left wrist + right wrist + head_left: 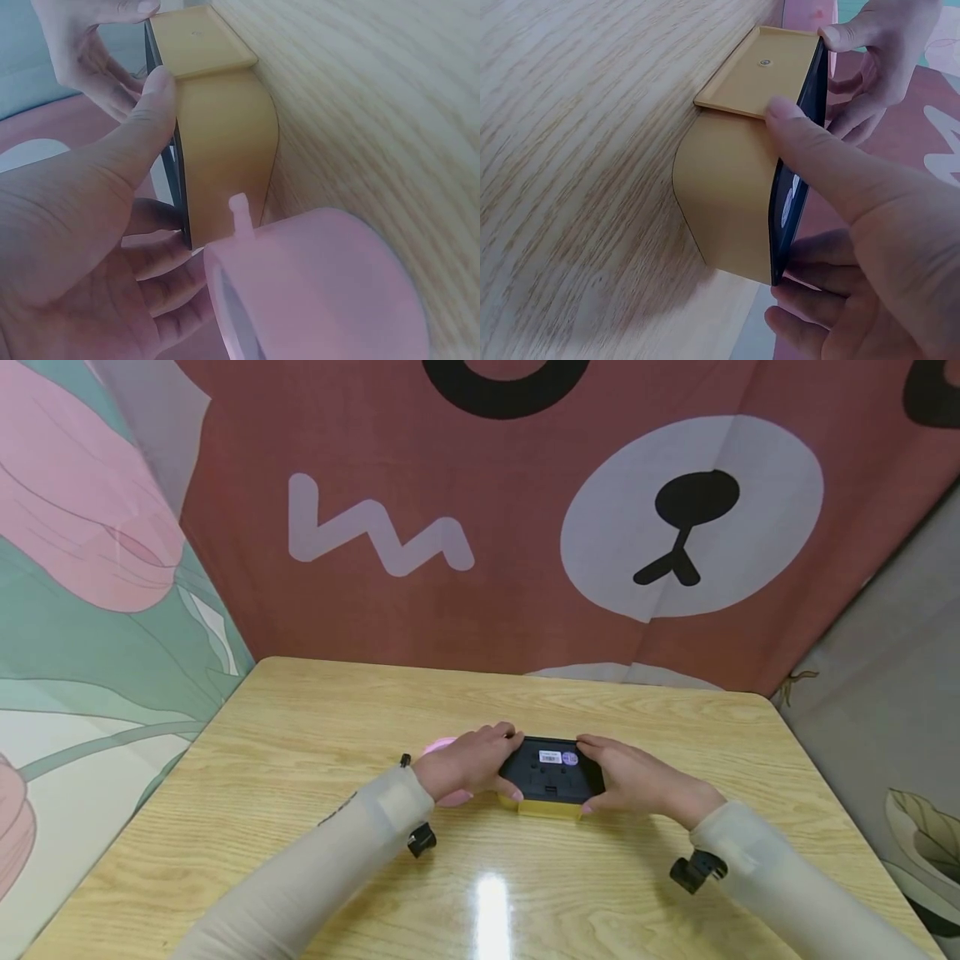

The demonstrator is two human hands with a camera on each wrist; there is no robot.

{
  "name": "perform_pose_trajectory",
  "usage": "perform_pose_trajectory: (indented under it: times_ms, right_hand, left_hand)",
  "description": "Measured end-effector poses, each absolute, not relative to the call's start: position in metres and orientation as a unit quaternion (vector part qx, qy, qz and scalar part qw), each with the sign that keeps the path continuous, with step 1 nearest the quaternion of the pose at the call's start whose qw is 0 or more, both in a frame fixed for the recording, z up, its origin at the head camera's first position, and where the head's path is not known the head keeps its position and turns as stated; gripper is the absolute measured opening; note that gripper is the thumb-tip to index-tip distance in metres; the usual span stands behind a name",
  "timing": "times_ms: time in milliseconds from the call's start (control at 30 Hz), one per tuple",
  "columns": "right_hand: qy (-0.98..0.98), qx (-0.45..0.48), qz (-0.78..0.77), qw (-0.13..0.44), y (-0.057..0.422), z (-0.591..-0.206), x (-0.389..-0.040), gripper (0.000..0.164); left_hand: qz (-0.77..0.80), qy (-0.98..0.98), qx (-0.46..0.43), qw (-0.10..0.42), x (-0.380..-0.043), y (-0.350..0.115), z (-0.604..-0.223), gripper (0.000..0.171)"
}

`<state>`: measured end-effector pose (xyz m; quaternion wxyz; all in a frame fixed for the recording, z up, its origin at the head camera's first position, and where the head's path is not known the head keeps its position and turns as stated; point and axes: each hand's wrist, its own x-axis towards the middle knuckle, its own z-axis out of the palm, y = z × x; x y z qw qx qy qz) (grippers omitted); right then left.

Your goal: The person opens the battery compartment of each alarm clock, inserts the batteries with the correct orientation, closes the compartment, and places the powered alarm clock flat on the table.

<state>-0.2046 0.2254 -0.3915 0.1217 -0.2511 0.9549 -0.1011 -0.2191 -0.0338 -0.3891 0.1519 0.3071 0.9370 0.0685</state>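
A yellow plastic box (551,809) with a black panel (555,782) facing up stands on the table. The panel carries a white barcode label and a round purple sticker. At its left end my left hand (468,762) grips the box, thumb on the near edge and fingers on the far side. My right hand (637,777) holds the opposite end likewise. A raised lip (761,67) with a small screw shows on the yellow side in the right wrist view. Close beside the left fingers lies a pink hollow rounded piece (322,285) with a small peg; the left hand partly hides it in the head view.
The wood-grain table (337,718) extends around the box, and its rounded far corners meet a brown curtain (412,618) with a printed bear face. Patterned cloths hang at the left and right. A small black camera is strapped to each wrist.
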Motion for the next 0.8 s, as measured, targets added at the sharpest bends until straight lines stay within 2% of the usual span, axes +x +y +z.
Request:
perform_pose_trajectory:
  times_ms: [800]
  right_hand:
    - [0.953, -0.257, -0.101, 0.126, 0.2256, -0.3882, -0.2053, 0.101]
  left_hand:
    - [0.090, 0.935, 0.310, 0.148, -0.2185, -0.0357, -0.3924, 0.100]
